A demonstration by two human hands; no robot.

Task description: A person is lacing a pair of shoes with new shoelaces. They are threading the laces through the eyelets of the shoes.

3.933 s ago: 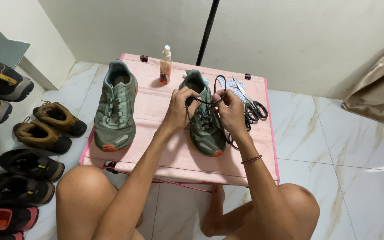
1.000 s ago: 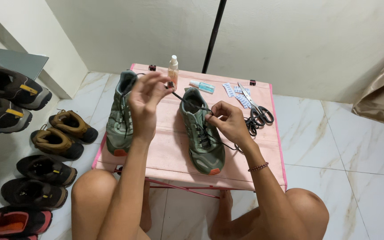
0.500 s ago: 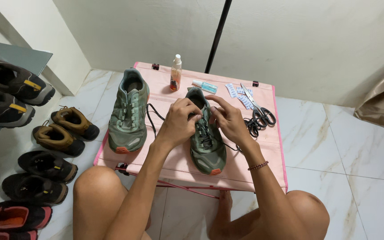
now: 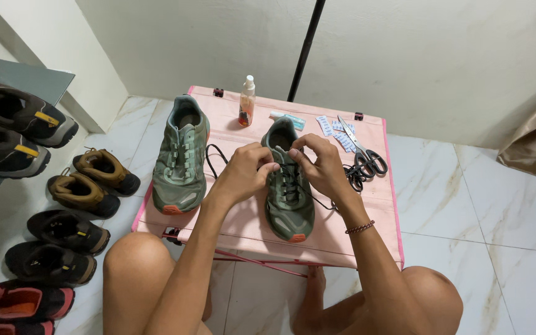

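- Pink table (image 4: 367, 214) bearing two green shoes.
- Right shoe (image 4: 289, 201) lying centre, near the scissors (image 4: 362, 156).
- Left hand (image 4: 244, 172) and right hand (image 4: 321, 164) both pinching its black lace (image 4: 291, 178); lacing appears underway, next move probably needing an even pull.
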